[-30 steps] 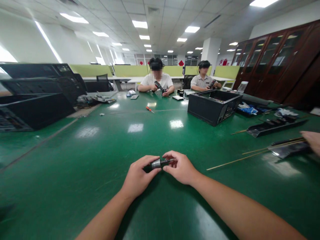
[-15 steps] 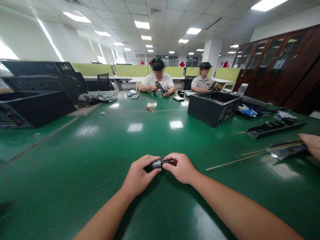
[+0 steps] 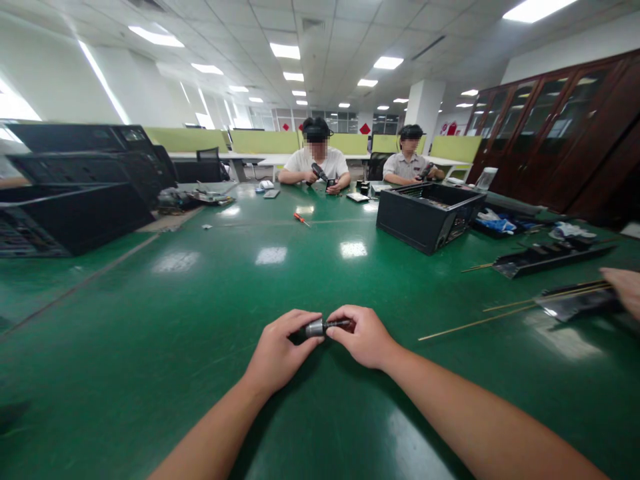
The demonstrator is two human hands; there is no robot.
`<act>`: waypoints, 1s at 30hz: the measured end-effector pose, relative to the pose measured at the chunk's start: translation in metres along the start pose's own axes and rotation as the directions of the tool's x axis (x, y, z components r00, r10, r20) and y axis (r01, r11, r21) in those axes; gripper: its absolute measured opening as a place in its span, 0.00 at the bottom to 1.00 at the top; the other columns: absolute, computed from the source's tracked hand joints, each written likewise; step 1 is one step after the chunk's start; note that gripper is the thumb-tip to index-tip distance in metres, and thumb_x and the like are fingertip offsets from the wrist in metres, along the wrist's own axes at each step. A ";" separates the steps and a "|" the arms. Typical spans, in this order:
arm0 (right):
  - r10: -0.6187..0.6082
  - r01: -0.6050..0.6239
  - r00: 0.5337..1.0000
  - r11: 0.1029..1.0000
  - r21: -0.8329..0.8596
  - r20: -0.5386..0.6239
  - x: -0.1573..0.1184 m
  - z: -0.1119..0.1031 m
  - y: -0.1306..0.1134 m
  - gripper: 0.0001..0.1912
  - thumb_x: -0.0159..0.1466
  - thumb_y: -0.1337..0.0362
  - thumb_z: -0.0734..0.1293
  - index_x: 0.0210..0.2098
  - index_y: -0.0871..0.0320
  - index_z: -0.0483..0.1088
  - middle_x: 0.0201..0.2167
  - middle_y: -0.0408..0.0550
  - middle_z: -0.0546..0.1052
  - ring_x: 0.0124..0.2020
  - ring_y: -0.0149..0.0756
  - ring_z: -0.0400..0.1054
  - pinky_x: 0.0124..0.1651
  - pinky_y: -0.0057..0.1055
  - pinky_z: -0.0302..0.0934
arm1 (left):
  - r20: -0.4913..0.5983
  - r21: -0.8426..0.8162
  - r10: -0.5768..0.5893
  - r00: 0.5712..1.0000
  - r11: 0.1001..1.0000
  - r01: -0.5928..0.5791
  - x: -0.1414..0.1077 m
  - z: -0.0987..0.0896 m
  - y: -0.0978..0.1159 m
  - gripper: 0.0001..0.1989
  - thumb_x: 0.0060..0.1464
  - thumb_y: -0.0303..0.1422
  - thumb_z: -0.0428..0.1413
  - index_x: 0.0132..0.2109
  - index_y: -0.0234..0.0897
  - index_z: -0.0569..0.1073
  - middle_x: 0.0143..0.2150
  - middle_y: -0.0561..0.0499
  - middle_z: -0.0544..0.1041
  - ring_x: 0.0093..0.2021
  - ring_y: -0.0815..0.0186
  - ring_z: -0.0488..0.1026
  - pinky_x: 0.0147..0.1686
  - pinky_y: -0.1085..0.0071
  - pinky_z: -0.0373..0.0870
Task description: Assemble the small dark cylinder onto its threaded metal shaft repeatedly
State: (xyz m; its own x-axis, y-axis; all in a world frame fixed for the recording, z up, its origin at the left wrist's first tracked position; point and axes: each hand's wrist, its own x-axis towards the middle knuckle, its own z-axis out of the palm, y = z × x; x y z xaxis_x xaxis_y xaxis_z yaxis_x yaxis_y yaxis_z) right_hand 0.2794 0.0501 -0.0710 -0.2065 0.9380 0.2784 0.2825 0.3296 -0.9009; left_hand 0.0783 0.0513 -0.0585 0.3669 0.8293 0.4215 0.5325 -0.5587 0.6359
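Near the front middle of the table, my left hand [image 3: 274, 348] is closed around a short silver-and-black cylinder [image 3: 315, 327], much like a drill chuck. Out of the cylinder's right end runs a thin dark bit [image 3: 336, 324]. My right hand [image 3: 364, 339] pinches this bit between thumb and fingers. The two pieces lie in line, roughly level, a little above or on the green tabletop [image 3: 200, 373]. The cylinder's left end is hidden inside my left hand, and my right fingers cover part of the bit.
Black computer cases stand at left [image 3: 100, 220] and right [image 3: 415, 217]. An orange screwdriver [image 3: 300, 219] lies farther back. Thin brass-coloured rods [image 3: 470, 324] stick out of a dark metal tray at right, beside another person's hand [image 3: 623, 287]. Two co-workers sit opposite, one holding a power drill [image 3: 319, 173].
My hands and the pieces in them stay almost in place. At the right, the nearest brass-coloured rod has shifted slightly to the right.
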 end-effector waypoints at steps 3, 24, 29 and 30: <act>0.006 -0.006 1.000 1.000 0.005 0.000 0.000 0.000 0.001 0.08 0.58 0.65 0.70 0.37 0.59 0.78 0.31 0.45 0.79 0.31 0.34 0.71 0.35 0.28 0.64 | -0.008 -0.002 -0.007 1.000 1.000 0.007 0.000 0.000 -0.001 0.14 0.53 0.32 0.63 0.48 0.46 0.77 0.44 0.53 0.78 0.44 0.66 0.75 0.46 0.70 0.70; 0.033 -0.034 0.999 0.998 0.059 0.012 0.000 -0.001 -0.002 0.07 0.57 0.66 0.69 0.36 0.59 0.77 0.29 0.44 0.77 0.30 0.33 0.69 0.34 0.28 0.63 | -0.025 0.013 0.014 1.000 1.000 -0.013 -0.001 -0.001 0.004 0.14 0.53 0.31 0.62 0.48 0.43 0.77 0.44 0.50 0.79 0.44 0.63 0.76 0.46 0.68 0.72; 0.035 -0.036 0.999 0.996 0.078 0.012 0.000 -0.001 -0.002 0.07 0.57 0.66 0.69 0.35 0.59 0.76 0.28 0.43 0.76 0.28 0.32 0.68 0.33 0.27 0.62 | -0.038 0.010 0.032 0.999 0.999 -0.032 0.000 -0.002 0.005 0.14 0.54 0.31 0.62 0.48 0.42 0.77 0.44 0.49 0.79 0.44 0.63 0.76 0.47 0.68 0.73; 0.037 -0.038 0.999 0.996 0.084 0.016 0.000 -0.001 -0.002 0.07 0.57 0.66 0.69 0.35 0.59 0.76 0.28 0.43 0.75 0.28 0.32 0.68 0.32 0.27 0.62 | -0.039 0.008 0.032 0.999 0.999 -0.032 0.000 -0.002 0.005 0.14 0.54 0.32 0.61 0.48 0.42 0.77 0.44 0.49 0.79 0.44 0.63 0.76 0.47 0.68 0.72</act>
State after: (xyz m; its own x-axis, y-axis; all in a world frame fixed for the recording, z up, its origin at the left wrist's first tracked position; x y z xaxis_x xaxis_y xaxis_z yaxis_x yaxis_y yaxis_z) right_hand 0.2799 0.0499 -0.0686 -0.2110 0.9477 0.2395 0.2107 0.2833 -0.9356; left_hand 0.0793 0.0484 -0.0544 0.3539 0.8107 0.4665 0.5264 -0.5849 0.6171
